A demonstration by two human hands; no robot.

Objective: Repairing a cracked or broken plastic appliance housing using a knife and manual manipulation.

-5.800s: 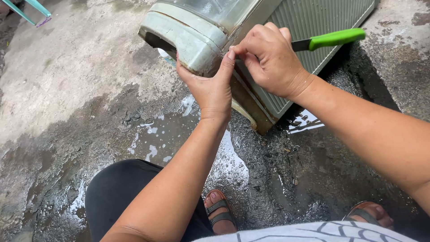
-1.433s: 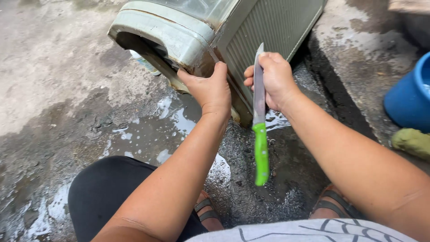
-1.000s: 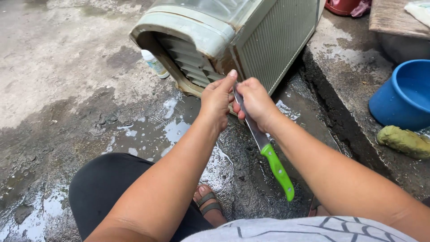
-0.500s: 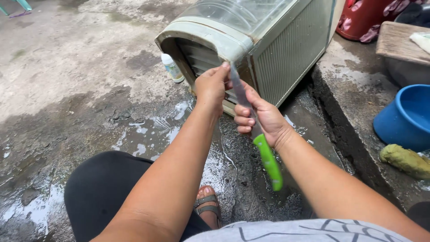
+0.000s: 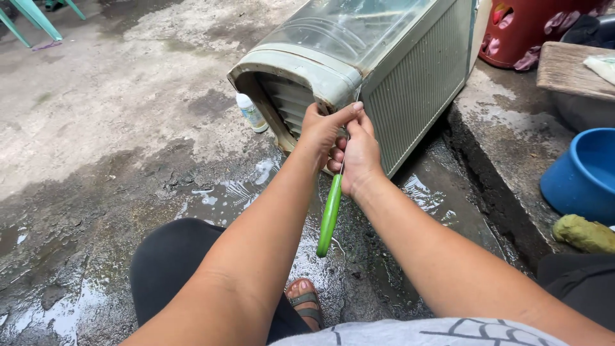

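Both hands at the corner of a weathered grey-green metal appliance casing (image 5: 301, 67).
Right hand (image 5: 359, 157) grips the green-handled knife (image 5: 330, 214); left hand (image 5: 322, 128) seemingly pinches its blade.

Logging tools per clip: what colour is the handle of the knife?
Bright green; the knife handle hangs below the right hand, clearest in the head view.

Wet, stained concrete floor (image 5: 96, 128) in daylight, raised concrete step (image 5: 506, 141) at right
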